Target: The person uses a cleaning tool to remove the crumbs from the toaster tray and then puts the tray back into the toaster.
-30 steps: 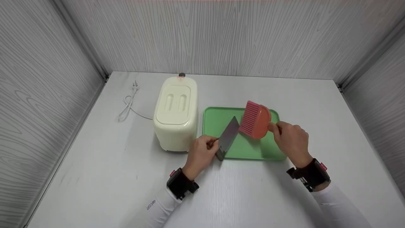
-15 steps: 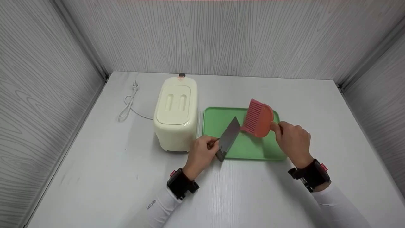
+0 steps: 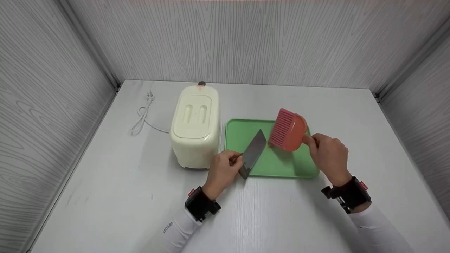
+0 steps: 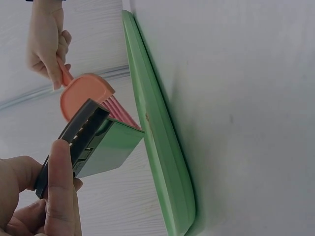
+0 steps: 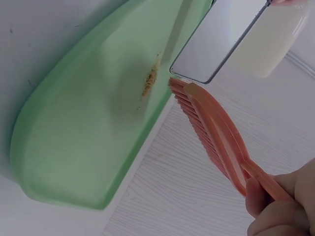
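My left hand (image 3: 224, 170) pinches the dark end of a thin metal crumb tray (image 3: 255, 149), tilted over the green tray (image 3: 272, 170). In the left wrist view the crumb tray (image 4: 110, 155) shows a slotted black end between thumb and fingers. A hand brush (image 3: 291, 135), orange with pink bristles, is gripped by its handle in my right hand (image 3: 329, 154). Its bristle tips are right by the crumb tray's far corner. Brown crumbs (image 5: 150, 82) lie in a small line on the green tray in the right wrist view.
A cream toaster (image 3: 195, 130) with a lid on top stands left of the green tray, close to my left hand. Its white cord (image 3: 142, 116) and plug lie on the table (image 3: 105, 196) farther left. Wood-grain walls (image 3: 225, 42) enclose the back and sides.
The brush and right hand have moved slightly right and away from the crumb tray, and some crumbs now show near the bristle tips. My left hand stays almost still.
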`<state>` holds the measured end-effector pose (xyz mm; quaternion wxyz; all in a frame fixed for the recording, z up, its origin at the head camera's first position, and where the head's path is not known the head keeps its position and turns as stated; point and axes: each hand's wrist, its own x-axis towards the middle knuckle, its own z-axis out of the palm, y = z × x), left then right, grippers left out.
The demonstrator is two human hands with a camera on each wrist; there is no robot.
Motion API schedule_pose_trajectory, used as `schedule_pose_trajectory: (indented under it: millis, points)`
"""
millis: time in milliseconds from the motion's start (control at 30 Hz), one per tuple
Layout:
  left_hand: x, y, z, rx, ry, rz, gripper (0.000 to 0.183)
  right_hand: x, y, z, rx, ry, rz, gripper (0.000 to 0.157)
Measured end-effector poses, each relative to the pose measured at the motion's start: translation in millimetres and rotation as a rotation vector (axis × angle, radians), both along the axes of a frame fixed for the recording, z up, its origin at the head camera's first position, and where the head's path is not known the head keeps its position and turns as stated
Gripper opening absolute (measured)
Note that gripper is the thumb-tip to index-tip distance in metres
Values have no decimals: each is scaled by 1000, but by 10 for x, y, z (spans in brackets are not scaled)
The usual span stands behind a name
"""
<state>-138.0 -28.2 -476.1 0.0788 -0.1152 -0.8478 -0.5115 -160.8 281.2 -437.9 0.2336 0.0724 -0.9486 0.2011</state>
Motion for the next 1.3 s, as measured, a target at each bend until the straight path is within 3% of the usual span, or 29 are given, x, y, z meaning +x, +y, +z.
schedule_pose_trajectory:
  millis: [533,1067,1300]
  points:
    - [18,8,5,-3,11,-6,12,-28,-155,-21,81,114,66,47]
    - [43,21,14,-49,107,-10,9,-7,-180,-62,152,122,80,51]
    - [39,20,3,-52,101,-12,9,6,-166,-39,153,97,83,50]
